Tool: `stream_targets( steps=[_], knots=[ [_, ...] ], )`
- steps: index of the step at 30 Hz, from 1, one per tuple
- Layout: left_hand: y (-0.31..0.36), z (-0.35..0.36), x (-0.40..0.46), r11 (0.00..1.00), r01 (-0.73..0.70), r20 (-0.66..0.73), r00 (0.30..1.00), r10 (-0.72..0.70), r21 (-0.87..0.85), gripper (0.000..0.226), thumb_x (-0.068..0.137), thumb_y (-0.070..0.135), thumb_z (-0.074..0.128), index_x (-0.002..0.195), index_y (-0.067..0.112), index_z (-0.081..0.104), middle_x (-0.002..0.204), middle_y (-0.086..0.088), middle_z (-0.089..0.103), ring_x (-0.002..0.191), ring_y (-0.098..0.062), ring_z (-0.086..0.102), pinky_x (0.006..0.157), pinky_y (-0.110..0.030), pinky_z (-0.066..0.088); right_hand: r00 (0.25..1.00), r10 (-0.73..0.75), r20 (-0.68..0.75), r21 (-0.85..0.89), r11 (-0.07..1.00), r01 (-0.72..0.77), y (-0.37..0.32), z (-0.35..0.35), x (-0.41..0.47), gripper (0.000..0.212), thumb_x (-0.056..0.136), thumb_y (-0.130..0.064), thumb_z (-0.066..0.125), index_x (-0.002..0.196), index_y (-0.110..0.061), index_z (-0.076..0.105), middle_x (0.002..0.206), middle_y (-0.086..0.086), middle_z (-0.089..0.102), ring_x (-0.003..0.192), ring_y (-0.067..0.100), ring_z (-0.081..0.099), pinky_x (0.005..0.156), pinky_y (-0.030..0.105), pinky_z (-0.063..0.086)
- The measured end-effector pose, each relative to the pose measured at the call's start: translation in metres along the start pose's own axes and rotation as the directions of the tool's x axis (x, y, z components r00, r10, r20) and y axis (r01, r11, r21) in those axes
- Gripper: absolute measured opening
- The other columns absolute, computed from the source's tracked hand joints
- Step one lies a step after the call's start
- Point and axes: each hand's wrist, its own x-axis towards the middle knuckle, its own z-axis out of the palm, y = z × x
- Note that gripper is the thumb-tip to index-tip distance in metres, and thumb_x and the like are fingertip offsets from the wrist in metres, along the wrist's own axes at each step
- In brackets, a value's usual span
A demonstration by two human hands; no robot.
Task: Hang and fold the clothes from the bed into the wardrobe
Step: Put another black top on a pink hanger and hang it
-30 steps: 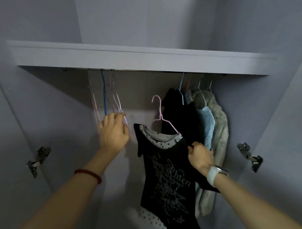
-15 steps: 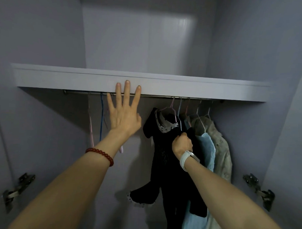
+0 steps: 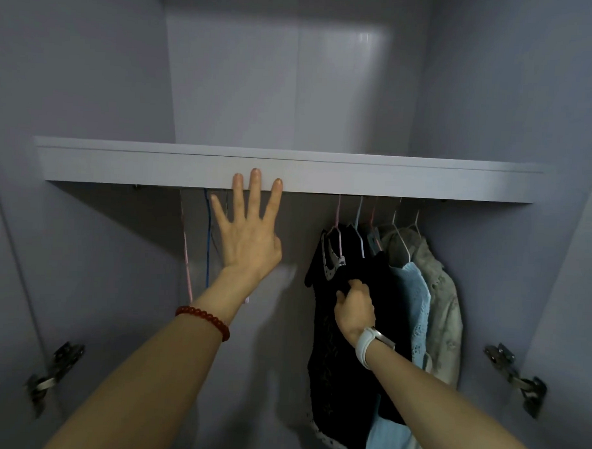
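Under the pale grey wardrobe shelf (image 3: pixel 289 172), the black lace-trimmed top (image 3: pixel 338 313) now hangs; right hand (image 3: pixel 353 310) pinches its cloth, left hand (image 3: pixel 250 236) has risen, spread. Hanging done.

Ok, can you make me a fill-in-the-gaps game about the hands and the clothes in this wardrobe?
1. The left hand has its fingers spread ____.
2. The right hand grips the ____ top.
3. Right of the light blue garment hangs a pale ____ one.
4. The bracelet on the left wrist is ____.

Missing words: open; black; green; red
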Motion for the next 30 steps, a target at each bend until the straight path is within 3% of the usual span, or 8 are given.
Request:
stream_targets(
  steps=[4,8,12,15,18,21,24,30],
  knots=[
    [-0.005,-0.010,-0.013,0.999,-0.012,0.008,1.000,0.012,-0.037,0.091,0.068,0.014,0.068,0.148,0.021,0.024,0.155,-0.015,0.019,0.142,-0.039,0.016,0.105,-0.067,0.013,0.999,-0.038,0.037,-0.068,0.997,0.040,-0.001,-0.011,-0.011,0.050,0.093,-0.013,0.048,0.140,-0.008,0.033,0.135,0.016,0.036,0.119,0.032,0.045,0.093,0.038,0.043],
    [-0.006,-0.016,-0.050,0.991,0.076,0.001,0.997,-0.076,-0.109,0.077,0.070,0.016,0.060,0.143,0.018,0.035,0.149,-0.019,0.031,0.137,-0.041,0.027,0.102,-0.067,0.020,0.987,-0.159,-0.011,-0.164,0.974,0.155,-0.007,-0.021,-0.029,0.056,0.091,-0.018,0.050,0.143,-0.016,0.031,0.143,0.009,0.027,0.131,0.028,0.029,0.103,0.044,0.031],
    [-0.004,-0.029,-0.121,0.957,0.229,0.209,0.959,-0.191,-0.178,0.075,0.079,0.014,0.063,0.146,0.019,0.030,0.152,-0.017,0.025,0.141,-0.038,0.020,0.107,-0.064,0.013,0.929,-0.359,0.094,-0.006,0.933,0.361,-0.009,-0.015,-0.066,0.044,0.089,-0.007,0.048,0.133,-0.006,0.047,0.136,0.013,0.042,0.126,0.030,0.037,0.103,0.038,0.031],
    [-0.007,-0.045,-0.176,0.950,0.296,0.260,0.929,-0.263,-0.096,0.068,0.073,0.013,0.066,0.138,0.011,0.044,0.139,-0.021,0.045,0.129,-0.042,0.042,0.096,-0.069,0.028,0.841,-0.473,0.264,0.176,0.880,0.440,-0.015,-0.006,-0.096,0.036,0.089,-0.001,0.046,0.124,-0.003,0.055,0.124,0.013,0.056,0.118,0.030,0.049,0.101,0.029,0.033],
    [-0.014,-0.076,-0.230,0.906,0.424,0.275,0.872,-0.405,-0.009,0.055,0.077,0.027,0.044,0.128,0.009,0.054,0.129,-0.018,0.056,0.119,-0.038,0.053,0.092,-0.063,0.038,0.745,-0.518,0.420,0.305,0.854,0.422,-0.018,0.008,-0.135,0.030,0.091,-0.002,0.046,0.117,-0.003,0.060,0.117,0.013,0.062,0.111,0.028,0.056,0.095,0.029,0.039],
    [-0.010,-0.121,-0.308,0.794,0.604,0.274,0.755,-0.596,0.063,0.059,0.079,0.033,0.034,0.129,0.009,0.054,0.128,-0.015,0.056,0.112,-0.037,0.057,0.091,-0.051,0.043,0.583,-0.536,0.611,0.385,0.844,0.373,-0.008,0.024,-0.194,0.028,0.093,-0.006,0.046,0.117,-0.005,0.061,0.115,0.011,0.065,0.107,0.026,0.060,0.091,0.030,0.044],
    [0.005,-0.177,-0.388,0.612,0.776,0.237,0.572,-0.785,0.155,0.058,0.082,0.033,0.036,0.133,0.010,0.049,0.131,-0.013,0.053,0.115,-0.035,0.054,0.092,-0.045,0.042,0.377,-0.572,0.729,0.453,0.815,0.361,0.004,0.037,-0.266,0.025,0.092,-0.007,0.048,0.112,-0.005,0.064,0.109,0.011,0.068,0.103,0.027,0.063,0.089,0.032,0.047],
    [0.040,-0.317,-0.533,0.203,0.927,-0.035,0.225,-0.974,0.315,0.048,0.084,0.009,0.059,0.131,0.003,0.050,0.127,-0.016,0.054,0.115,-0.034,0.054,0.092,-0.045,0.044,-0.142,-0.584,0.799,0.589,0.714,0.379,-0.003,0.026,-0.426,0.027,0.095,-0.012,0.045,0.116,-0.009,0.061,0.114,0.007,0.066,0.108,0.022,0.059,0.092,0.026,0.040]
  ],
)
